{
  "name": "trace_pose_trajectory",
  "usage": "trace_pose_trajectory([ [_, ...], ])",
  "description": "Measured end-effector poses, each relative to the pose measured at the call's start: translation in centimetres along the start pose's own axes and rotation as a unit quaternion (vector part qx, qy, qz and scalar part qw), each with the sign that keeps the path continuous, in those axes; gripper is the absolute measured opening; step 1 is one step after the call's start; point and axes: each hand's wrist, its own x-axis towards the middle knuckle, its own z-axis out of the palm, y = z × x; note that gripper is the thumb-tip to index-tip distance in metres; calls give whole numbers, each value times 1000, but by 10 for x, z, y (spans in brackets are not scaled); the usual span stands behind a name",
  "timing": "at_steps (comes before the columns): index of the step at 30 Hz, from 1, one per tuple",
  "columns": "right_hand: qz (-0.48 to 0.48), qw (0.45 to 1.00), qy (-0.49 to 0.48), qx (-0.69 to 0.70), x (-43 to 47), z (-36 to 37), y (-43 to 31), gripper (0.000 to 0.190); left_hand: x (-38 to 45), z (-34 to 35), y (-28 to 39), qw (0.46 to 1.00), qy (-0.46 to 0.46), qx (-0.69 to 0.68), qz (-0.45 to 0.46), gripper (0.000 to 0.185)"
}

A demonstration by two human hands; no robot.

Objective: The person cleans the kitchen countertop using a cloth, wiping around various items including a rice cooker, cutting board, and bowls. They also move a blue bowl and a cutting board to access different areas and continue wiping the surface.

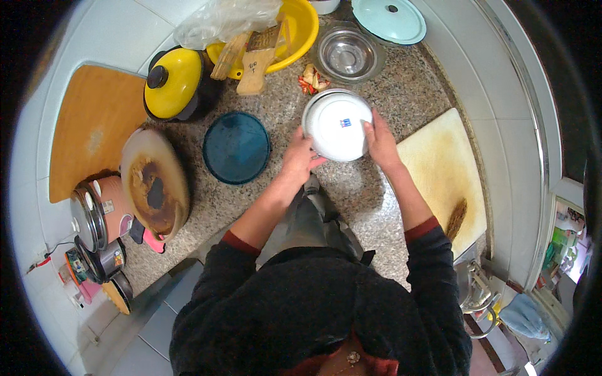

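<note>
Between my two hands is a round white dish (338,129), its underside with a small blue mark turned up. A greyish rim shows along its far left edge; I cannot tell whether that is a second dish beneath. My left hand (298,152) grips the near left edge, with fingers under it. On the right edge, my right hand (380,138) has its thumb on top. Just beyond the dish lies a small pile of red and pale chopped pieces (312,81). Behind it a steel bowl (349,54) sits inside a larger clear dish.
A dark blue round tray (236,147) lies to the left, near a stained oval pan (154,188) and a yellow-lidded pot (174,83). Wooden-handled brushes (256,66) rest on a yellow basin (303,28). A white cutting board (437,174) lies right, before a tiled wall.
</note>
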Motion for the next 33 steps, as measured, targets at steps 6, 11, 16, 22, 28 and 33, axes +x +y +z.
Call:
trace_pose_trajectory([
  [6, 34, 999, 14, 40, -6, 45, -47, 63, 4, -54, 23, 999, 34, 10, 15, 54],
  [11, -41, 996, 28, 69, -13, 61, -52, 65, 12, -71, 40, 998, 62, 20, 10, 58],
  [16, -95, 988, 82, 87, -85, -11, -25, 55, -11, -68, 39, 994, 70, 26, 76, 66],
  [22, 124, 898, 354, -229, -267, -110, 128, 64, -81, -20, -5, 756, 138, 359, 530, 51],
  [28, 381, 844, 259, -274, -397, -123, 207, 54, -116, 76, -68, 713, -138, 437, 531, 37],
  [33, 350, 860, 344, -141, -393, -98, 200, 34, -90, 117, -122, 778, -307, 459, 301, 31],
])
